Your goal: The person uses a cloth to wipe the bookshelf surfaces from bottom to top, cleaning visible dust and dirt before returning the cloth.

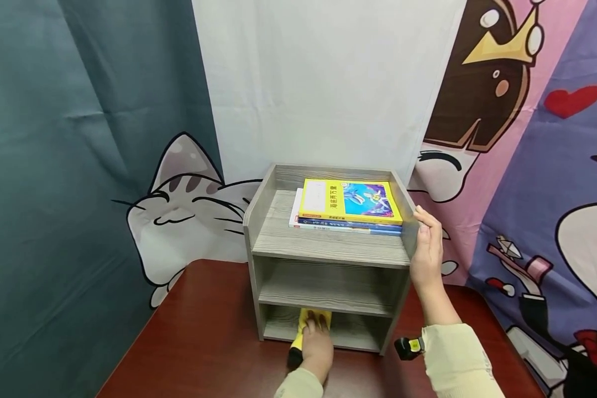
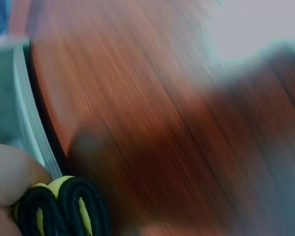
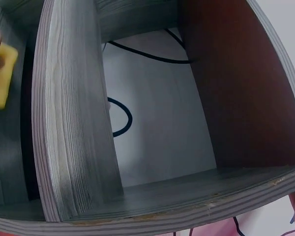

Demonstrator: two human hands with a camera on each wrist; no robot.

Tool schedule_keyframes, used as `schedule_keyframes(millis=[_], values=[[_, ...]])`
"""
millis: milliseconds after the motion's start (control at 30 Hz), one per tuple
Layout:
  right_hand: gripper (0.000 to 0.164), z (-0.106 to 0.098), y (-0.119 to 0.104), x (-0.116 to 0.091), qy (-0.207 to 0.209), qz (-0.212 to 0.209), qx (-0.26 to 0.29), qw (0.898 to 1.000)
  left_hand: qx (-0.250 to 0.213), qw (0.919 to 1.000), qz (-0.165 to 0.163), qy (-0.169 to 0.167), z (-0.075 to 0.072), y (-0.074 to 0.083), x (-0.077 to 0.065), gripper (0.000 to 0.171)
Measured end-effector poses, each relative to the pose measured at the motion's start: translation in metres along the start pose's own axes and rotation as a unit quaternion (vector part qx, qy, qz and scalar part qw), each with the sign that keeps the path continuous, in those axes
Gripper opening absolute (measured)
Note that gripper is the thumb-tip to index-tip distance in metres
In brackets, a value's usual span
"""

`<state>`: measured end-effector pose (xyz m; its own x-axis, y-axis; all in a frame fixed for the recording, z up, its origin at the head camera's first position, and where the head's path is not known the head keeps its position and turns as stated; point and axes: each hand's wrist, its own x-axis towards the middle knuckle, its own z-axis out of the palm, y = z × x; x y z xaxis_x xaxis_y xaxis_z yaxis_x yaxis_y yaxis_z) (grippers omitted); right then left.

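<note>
A small grey wood-grain shelf unit (image 1: pixel 328 251) stands on a red-brown table. My left hand (image 1: pixel 318 340) is at its lowest shelf and holds a folded yellow cloth (image 1: pixel 305 316) with a black edge against the shelf board. In the left wrist view, the folds of the cloth (image 2: pixel 64 206) show beside a finger. My right hand (image 1: pixel 428 254) grips the unit's right side panel near its top front corner. Part of that hand is hidden by the panel in the right wrist view.
Several books (image 1: pixel 348 202), a yellow one uppermost, lie stacked on the unit's top. The table (image 1: pixel 194 331) extends to both sides. Printed cloth hangings (image 1: pixel 328 83) stand close behind. A small black device (image 1: pixel 409 347) sits at the right wrist.
</note>
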<state>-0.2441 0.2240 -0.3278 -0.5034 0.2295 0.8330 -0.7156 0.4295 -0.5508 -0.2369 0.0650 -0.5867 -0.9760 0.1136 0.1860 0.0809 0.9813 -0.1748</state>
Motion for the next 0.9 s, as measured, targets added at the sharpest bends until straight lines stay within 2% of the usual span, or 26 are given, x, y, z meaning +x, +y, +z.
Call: schedule_keyframes(millis=[167,400,700,900], values=[[0.028,0.003,-0.001,-0.001,-0.009,-0.005,-0.004,1.000,0.028,0.9986,0.044,-0.008,-0.005,0.016,-0.007,0.043],[0.027,-0.001,0.002,0.002,0.001,-0.023,-0.012,1.000,0.014,0.9980,0.060,0.014,-0.003,0.005,-0.006,0.042],[0.028,-0.007,0.004,0.006,-0.003,-0.022,-0.012,1.000,0.013,0.9993,0.022,-0.027,-0.005,-0.020,0.000,0.043],[0.029,-0.003,0.004,0.004,-0.018,-0.008,0.006,1.000,-0.013,0.9987,-0.004,-0.050,-0.011,-0.021,-0.001,0.041]])
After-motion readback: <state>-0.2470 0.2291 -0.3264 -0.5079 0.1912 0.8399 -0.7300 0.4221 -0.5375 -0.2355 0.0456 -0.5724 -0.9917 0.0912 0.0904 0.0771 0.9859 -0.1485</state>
